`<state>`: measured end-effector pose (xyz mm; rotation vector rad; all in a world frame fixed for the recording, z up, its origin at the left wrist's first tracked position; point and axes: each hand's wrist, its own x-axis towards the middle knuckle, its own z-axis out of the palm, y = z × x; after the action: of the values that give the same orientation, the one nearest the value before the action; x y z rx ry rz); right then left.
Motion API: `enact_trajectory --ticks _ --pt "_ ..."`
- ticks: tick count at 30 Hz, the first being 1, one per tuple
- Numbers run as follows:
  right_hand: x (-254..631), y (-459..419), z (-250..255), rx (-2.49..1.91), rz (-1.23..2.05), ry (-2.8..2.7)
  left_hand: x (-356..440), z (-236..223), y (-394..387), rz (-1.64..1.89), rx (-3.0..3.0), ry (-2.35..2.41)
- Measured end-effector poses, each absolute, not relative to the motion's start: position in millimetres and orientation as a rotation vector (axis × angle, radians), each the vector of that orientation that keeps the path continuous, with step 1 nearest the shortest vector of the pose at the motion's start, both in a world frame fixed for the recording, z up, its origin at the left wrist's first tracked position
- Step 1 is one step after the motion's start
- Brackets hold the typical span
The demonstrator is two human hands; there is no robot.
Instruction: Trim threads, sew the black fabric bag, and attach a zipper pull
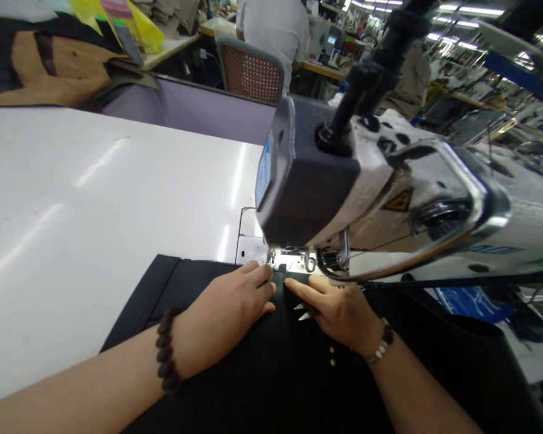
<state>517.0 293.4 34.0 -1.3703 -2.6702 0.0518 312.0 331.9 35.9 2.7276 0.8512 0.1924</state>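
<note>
A piece of black fabric (271, 374) lies on the white table (95, 205), its far edge under the head of a grey and white sewing machine (371, 175). My left hand (228, 310) presses flat on the cloth, fingertips close to the lit needle area (289, 259). My right hand (335, 307) rests on the cloth beside it, index finger stretched toward the needle, and seems to pinch something small with pale tips (302, 310). Both wrists wear bead bracelets.
The machine's body extends to the right over the table. A blue item (470, 301) lies beyond the fabric on the right. Behind the table a person in a white top sits on a mesh-backed chair (251, 72). Brown and black cloth is piled at the far left (49, 66).
</note>
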Motion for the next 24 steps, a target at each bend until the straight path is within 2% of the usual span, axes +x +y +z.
enact_trajectory --ticks 24 --pt "517.3 293.3 31.5 -1.315 0.099 -2.649 310.6 34.4 332.6 0.255 2.749 0.840"
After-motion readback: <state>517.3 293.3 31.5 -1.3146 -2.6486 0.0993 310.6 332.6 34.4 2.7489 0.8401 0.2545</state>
